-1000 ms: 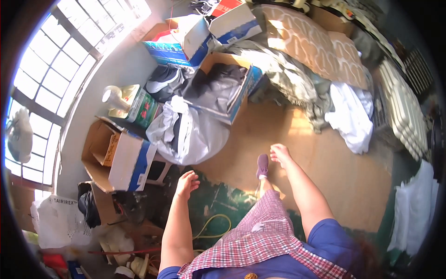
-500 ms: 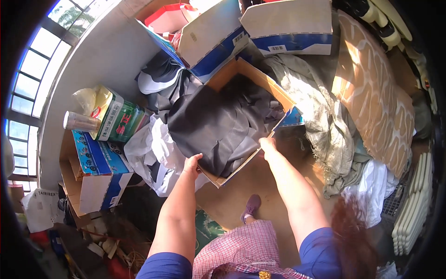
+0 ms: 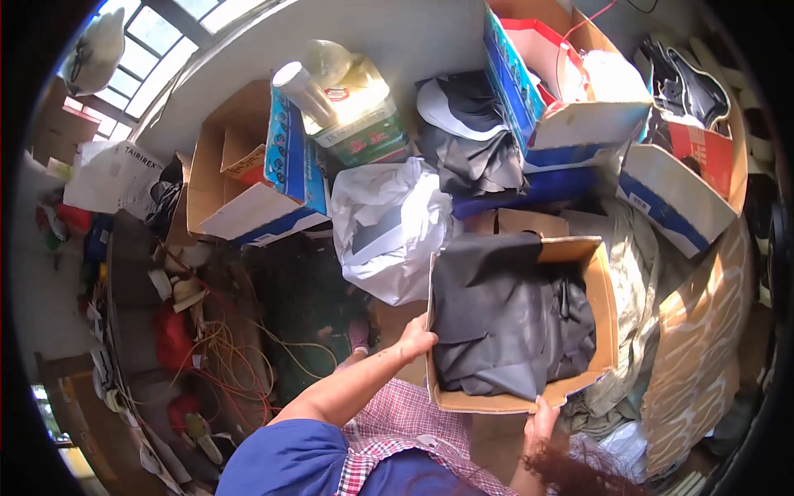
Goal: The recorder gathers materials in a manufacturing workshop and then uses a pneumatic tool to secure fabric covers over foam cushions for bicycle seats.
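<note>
Between my two hands is an open cardboard box [image 3: 606, 307] filled with black sheet material [image 3: 496, 314], which looks like leather or fabric. My left hand [image 3: 416, 337] grips the box's left wall, fingers closed over its edge. On the near wall, toward the right, my right hand [image 3: 542, 420] holds the rim; loose hair partly covers that forearm. Just beyond the box's left side sits a white plastic bag [image 3: 389, 240] with dark and white pieces in it.
A blue-and-white box [image 3: 289, 207] stands at left, near a green-and-white tin [image 3: 360, 124]. Farther back are a box with red lining [image 3: 579, 124] and one holding black shoes [image 3: 686, 178]. Tangled cords [image 3: 231, 355] lie on the left. Patterned cardboard [image 3: 695, 355] leans at right.
My view has swung to the left. The box, still in both hands, has turned and now sits closer to me, clear of the boxes behind it.
</note>
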Motion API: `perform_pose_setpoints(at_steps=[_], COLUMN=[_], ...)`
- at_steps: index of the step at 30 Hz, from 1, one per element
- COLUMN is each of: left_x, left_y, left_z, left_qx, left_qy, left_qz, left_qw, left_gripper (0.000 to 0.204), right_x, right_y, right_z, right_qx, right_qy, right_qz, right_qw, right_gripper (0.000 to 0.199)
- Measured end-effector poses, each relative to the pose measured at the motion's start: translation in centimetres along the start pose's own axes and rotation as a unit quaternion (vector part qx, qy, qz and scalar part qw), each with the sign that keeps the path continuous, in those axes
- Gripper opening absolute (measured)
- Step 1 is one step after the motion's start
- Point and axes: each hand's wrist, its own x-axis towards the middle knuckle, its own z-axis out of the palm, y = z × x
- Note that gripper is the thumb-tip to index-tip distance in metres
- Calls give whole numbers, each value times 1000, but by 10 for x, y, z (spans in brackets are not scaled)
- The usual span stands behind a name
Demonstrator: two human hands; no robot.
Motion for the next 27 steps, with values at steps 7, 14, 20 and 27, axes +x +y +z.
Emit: perform_pose_setpoints(at_steps=[7, 14, 20, 27], left_x=[-75, -124, -204, -231], left_y=[50, 136, 196, 229], left_z=[-109, -313, -519, -714], left_qx=[-23, -146, -203, -196], left_qy=[-78, -40, 115, 247], left_qz=[-48, 158, 266, 286], left_qw=[996, 976, 935, 905], left_gripper=[44, 46, 30, 16], right_x=[-152, -343, -399, -471], right_y=[13, -33, -15, 9], right_z=[19, 214, 377, 593], right_qx=[-10, -221, 31, 62], right_qy=[74, 91, -260, -446], right_qz=[-19, 70, -201, -185], right_qw=[997, 969, 944, 873], right_gripper=[52, 35, 42, 28])
